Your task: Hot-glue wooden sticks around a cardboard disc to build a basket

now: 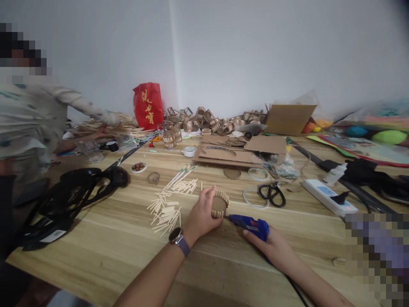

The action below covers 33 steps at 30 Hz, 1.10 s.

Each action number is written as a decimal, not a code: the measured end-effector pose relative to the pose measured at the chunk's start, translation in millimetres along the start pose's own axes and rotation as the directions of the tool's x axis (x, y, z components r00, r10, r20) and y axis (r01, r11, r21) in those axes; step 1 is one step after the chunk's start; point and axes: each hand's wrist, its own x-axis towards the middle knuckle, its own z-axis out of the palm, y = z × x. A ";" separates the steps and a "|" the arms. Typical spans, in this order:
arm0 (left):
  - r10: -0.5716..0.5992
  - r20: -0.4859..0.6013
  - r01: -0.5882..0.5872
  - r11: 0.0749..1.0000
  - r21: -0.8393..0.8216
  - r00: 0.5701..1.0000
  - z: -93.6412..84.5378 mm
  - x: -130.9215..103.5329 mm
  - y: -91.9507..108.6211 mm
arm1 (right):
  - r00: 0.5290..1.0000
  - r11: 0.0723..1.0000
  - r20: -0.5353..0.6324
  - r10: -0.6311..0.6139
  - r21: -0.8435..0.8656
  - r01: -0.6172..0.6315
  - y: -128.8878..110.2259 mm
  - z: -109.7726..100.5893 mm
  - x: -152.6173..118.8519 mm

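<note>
My left hand (203,213), with a watch on its wrist, grips the left side of a small round basket (226,204). Short wooden sticks stand side by side around its brown base. In my right hand (266,243) is a blue glue gun (251,225), its tip close to the basket's lower right edge; I cannot tell whether they touch. Loose wooden sticks (168,213) lie scattered left of my left hand. Black-handled scissors (271,194) and a pale ring (255,198) rest beyond the glue gun.
Cardboard sheets (223,155) lie mid-table, with several finished stick baskets (207,121) piled behind them. A red bag (148,106) stands at the back. On the right are a white power strip (329,197) and a glue bottle (335,174). A person (28,115) reaches over sticks at left.
</note>
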 end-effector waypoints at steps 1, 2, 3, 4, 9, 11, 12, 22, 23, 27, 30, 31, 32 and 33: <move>-0.002 0.002 0.002 1.000 -0.001 1.000 -0.2 0.0 0.2 | 1.000 1.000 -0.001 0.001 0.002 -0.001 0.0 0.0 0.1; -0.004 0.003 0.004 1.000 -0.001 1.000 -0.3 0.1 0.2 | 1.000 1.000 0.000 0.002 0.007 -0.002 0.1 0.0 0.3; -0.005 0.004 0.005 1.000 -0.001 1.000 -0.3 0.1 0.2 | 1.000 1.000 0.000 0.003 0.011 -0.003 0.3 0.0 0.4; -0.004 0.004 0.004 1.000 -0.002 1.000 -0.2 0.1 0.0 | 1.000 1.000 -0.001 0.004 0.013 -0.004 0.6 0.1 0.5; 0.010 -0.004 -0.010 1.000 0.003 1.000 1.6 -0.2 -2.2 | 1.000 1.000 -0.007 0.002 -0.004 -0.002 1.9 0.7 0.2; 0.008 -0.005 -0.008 1.000 0.007 1.000 2.0 -0.4 -2.5 | 1.000 1.000 -0.005 0.002 -0.002 -0.002 1.9 0.9 -0.2; 0.006 -0.003 -0.006 1.000 0.006 1.000 2.0 -0.4 -2.4 | 1.000 1.000 -0.009 0.002 -0.003 -0.002 1.6 0.8 -0.4; -0.007 0.007 0.007 1.000 -0.009 1.000 1.1 -0.1 -0.9 | 1.000 1.000 -0.019 -0.016 -0.012 0.016 3.7 0.8 0.3; -0.003 0.006 0.003 1.000 -0.012 1.000 1.4 0.0 -1.3 | 1.000 1.000 -0.020 -0.023 -0.017 0.023 4.9 1.0 0.5; -0.004 0.007 0.004 1.000 -0.011 1.000 2.3 0.0 -2.8 | 0.999 0.999 -0.023 -0.028 -0.018 0.027 5.7 0.9 0.9; -0.011 0.010 0.011 1.000 0.005 1.000 2.2 -0.3 -3.2 | 1.000 1.000 -0.020 -0.008 -0.009 0.008 3.0 0.6 0.4; -0.010 0.010 0.010 1.000 0.008 1.000 2.1 -0.3 -3.1 | 1.000 1.000 -0.021 0.002 -0.005 -0.003 2.2 0.6 0.2; -0.008 0.009 0.008 1.000 0.010 1.000 2.0 -0.4 -3.0 | 1.000 1.000 -0.024 0.011 0.001 -0.011 1.6 0.7 0.0; -0.006 0.009 0.006 1.000 0.012 1.000 1.9 -0.4 -2.9 | 1.000 1.000 -0.024 0.016 0.005 -0.016 1.3 0.8 -0.1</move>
